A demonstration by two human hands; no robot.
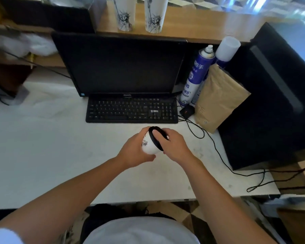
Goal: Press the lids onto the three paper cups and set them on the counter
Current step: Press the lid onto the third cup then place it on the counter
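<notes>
Nearest, above the white desk (42, 155), the person holds a paper cup (149, 147) tipped on its side with its mouth towards the right. The left hand (136, 152) wraps its fingers and thumb round the cup's white wall from the left. The right hand (173, 143) is curled over the black lid (157, 136), fingers hooked across its top and rim. The lid sits on the cup's mouth, but whether its rim has snapped home all the way round cannot be told, since the right hand hides the far edge.

To do this step well, the left hand should probably support the cup near its rim without crushing the thin wall. The right hand could then press round the lid's edge bit by bit rather than only at the centre. Squeezing too hard would likely make the mouth oval and pop the lid off again.

Just beyond the hands lie a black keyboard (130, 110) and a dark monitor (120, 64), with a spray can (195, 74) and a brown paper bag (218, 97) to the right. Farthest, on the wooden counter (201, 27), stand two more cups (124, 14) side by side. Their tops are cut off by the frame, so their lids cannot be judged.
</notes>
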